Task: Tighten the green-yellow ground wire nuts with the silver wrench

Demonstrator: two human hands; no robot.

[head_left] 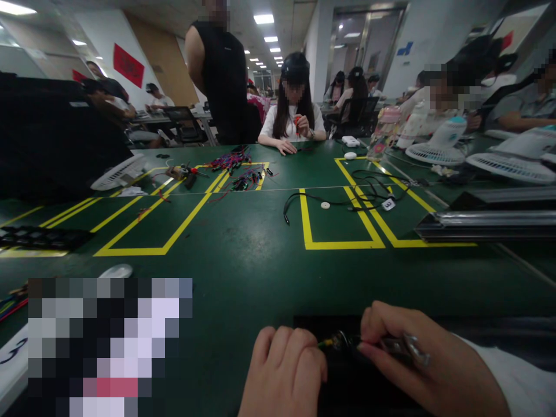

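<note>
At the near edge of the green worktop (260, 260), our left hand (284, 370) curls shut, fingertips pinching a small yellow-tipped connector (332, 341). Our right hand (417, 365) closes around a metal tool (406, 346) whose dark tip touches that connector. A black cable (330, 200) lies well apart, mid-table.

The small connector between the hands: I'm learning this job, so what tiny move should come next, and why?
Probably ease the metal tool in the right hand slightly further toward the small connector: the left hand pinches it and the tip looks close, though contact is hard to tell.
</note>
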